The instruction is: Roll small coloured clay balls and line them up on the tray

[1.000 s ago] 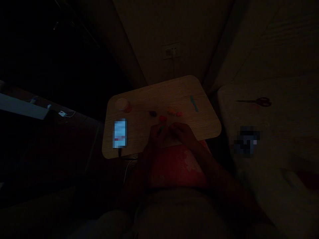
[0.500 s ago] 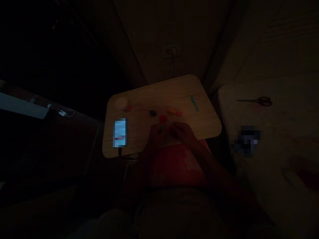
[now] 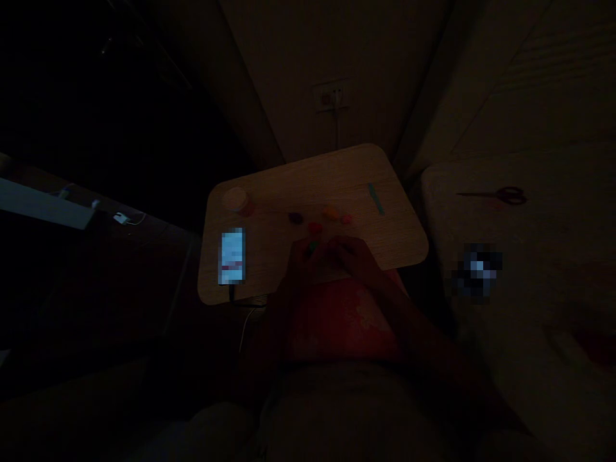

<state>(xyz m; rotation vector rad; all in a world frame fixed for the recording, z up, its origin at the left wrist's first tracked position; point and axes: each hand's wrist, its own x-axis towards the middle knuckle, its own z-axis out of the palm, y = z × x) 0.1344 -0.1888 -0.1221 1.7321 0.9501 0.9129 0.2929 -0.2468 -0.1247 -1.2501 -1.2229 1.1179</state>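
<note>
The room is very dark. My left hand [image 3: 302, 262] and my right hand [image 3: 353, 256] meet over the near edge of a small wooden lap table [image 3: 385, 244], fingertips pinched together on a tiny green piece [image 3: 313, 246]. Just beyond them lie small lumps: a dark one [image 3: 295, 219], a red one [image 3: 315, 227], an orange one [image 3: 330, 212] and a pink one [image 3: 346, 219]. A thin teal stick [image 3: 376, 198] lies at the table's far right.
A lit phone [image 3: 232, 256] lies on the table's left with a cable at its near end. A small round jar [image 3: 235, 201] stands behind it. Scissors [image 3: 503, 195] rest on the bed at right. A wall socket [image 3: 332, 97] is behind.
My hands have closed in slightly toward each other around the small green piece. Nothing else on the table has moved.
</note>
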